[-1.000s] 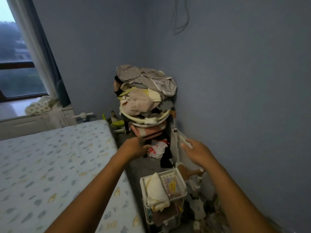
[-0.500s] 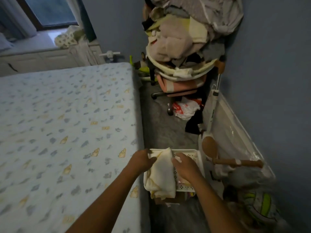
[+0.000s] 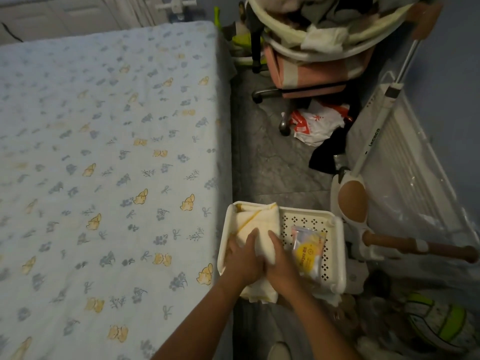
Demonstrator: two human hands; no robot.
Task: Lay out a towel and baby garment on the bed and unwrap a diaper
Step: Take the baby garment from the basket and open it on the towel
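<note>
Down beside the bed's (image 3: 104, 152) right edge, both hands close on the folded cream towel (image 3: 255, 224) lying along the left side of the white perforated basket (image 3: 335, 255): left hand (image 3: 241, 261) gripping its left edge, right hand (image 3: 281, 266) its right. A wrapped diaper packet (image 3: 307, 252) lies just beside it. The patterned sheet spreads bare and wide; a narrow floor strip (image 3: 270, 165) runs ahead.

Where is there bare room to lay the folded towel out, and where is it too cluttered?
The bed is bare across its patterned sheet, right up to the edge beside the white basket. The floor strip between bed and chair is narrow. Crowded: the basket, where both hands, left hand and right hand, grip the towel beside a packet, and the wall side.
</note>
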